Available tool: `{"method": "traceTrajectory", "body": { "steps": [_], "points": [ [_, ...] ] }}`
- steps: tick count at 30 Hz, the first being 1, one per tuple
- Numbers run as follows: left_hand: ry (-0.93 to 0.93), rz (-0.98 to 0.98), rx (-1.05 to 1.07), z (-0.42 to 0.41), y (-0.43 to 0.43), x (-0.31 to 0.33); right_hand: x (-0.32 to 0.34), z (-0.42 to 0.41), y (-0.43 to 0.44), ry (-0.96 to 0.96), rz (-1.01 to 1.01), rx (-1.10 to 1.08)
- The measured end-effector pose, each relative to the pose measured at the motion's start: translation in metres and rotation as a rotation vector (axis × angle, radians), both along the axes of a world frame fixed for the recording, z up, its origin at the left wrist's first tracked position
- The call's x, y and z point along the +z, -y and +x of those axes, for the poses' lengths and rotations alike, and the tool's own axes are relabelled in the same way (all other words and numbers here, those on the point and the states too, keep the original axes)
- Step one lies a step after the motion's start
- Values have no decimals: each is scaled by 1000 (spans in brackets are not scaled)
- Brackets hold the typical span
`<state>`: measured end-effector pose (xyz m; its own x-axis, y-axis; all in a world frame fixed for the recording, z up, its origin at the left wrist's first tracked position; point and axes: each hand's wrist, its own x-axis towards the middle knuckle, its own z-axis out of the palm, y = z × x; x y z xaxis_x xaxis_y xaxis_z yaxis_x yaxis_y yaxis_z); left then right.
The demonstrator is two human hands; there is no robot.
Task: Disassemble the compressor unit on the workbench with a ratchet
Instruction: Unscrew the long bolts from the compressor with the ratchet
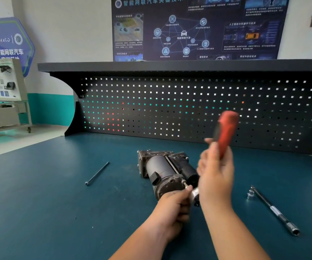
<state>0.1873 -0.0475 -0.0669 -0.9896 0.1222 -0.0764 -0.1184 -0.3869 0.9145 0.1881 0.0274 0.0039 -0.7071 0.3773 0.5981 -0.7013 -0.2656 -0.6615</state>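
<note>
Well left of the compressor unit (167, 169), a long bolt (97, 173) lies loose on the blue workbench (38, 203), apparently already drawn out.

The compressor unit lies on its side near the middle of the bench. Its square end plate faces the pegboard (189, 109) and its rounded end cap faces the person. It looks like cast metal and steel, so it is probably heavy and rigid and unlikely to slide. The round motor can could roll when torque goes in, though. The sound place to steady it is the body or end cap, not the black plug (156, 177) on its flank, which seems the fragile part.

At the unit's near end, the left hand (172, 205) has its fingers curled. They pinch the chrome head of the ratchet (227, 132) where it meets a fastener on the cap.

Just right of the unit, the right hand (216, 175), blurred, appears wrapped round the ratchet's red handle, which stands up from the bench.

Farther right of the unit, apart from both hands, an extension bar (274, 211) with a socket lies on the bench.
</note>
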Motion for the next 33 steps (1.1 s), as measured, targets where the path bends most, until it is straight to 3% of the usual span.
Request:
{"method": "traceTrajectory", "body": {
  "steps": [5,7,9,13,18,21,23,27,33],
  "points": [
    [1,69,3,0,1,3,-3,-22,-32,491,-671,86],
    [5,74,-15,0,1,4,-9,-26,-36,569,-755,109],
    [12,75,-35,2,2,5,-8,-26,-34,520,-718,83],
    [32,84,-42,2,1,5,5,-14,-17,244,-411,-7],
    [71,23,-36,-6,2,-2,-6,10,10,-180,413,-159],
    [-9,260,-35,-4,-3,-2,-17,15,23,-370,796,-197],
    [-61,377,-28,-4,-4,-2,-18,14,25,-386,823,-198],
    [-9,49,-1,-5,-1,-3,-10,8,14,-191,407,-149],
    [4,98,4,-2,-1,1,1,-21,-32,457,-583,83]
  ]
}}
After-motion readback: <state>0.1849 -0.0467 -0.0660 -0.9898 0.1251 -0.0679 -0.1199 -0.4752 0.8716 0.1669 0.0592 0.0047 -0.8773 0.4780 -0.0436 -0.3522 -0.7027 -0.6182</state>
